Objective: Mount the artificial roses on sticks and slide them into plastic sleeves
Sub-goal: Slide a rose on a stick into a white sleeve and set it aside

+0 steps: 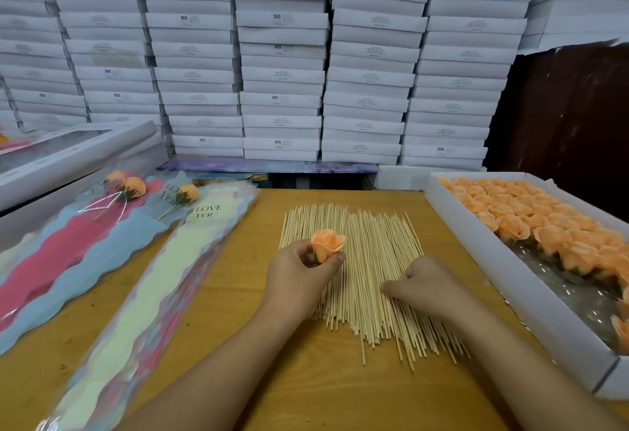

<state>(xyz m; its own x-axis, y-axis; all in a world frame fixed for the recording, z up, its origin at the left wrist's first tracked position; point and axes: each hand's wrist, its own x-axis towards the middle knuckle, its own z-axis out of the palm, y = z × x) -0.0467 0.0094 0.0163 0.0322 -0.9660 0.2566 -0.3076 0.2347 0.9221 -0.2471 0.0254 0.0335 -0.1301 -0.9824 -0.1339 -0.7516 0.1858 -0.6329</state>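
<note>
My left hand (301, 272) grips an orange artificial rose (327, 242) by its base, bloom up, above a wide heap of thin wooden sticks (369, 253) spread on the wooden table. My right hand (422, 282) rests on the sticks to the right, fingers curled, fingertips pinching at the sticks. A stack of plastic sleeves printed "LOVE YOU" (163, 281) lies to the left. Further left, finished roses in sleeves (134, 189) lie on a pink and blue pile.
A white tray (503, 281) at the right holds several orange roses (544, 226). White flat boxes (282, 56) are stacked high behind the table. A windowed box (68, 155) sits at the far left. Bare table (306, 379) shows near me.
</note>
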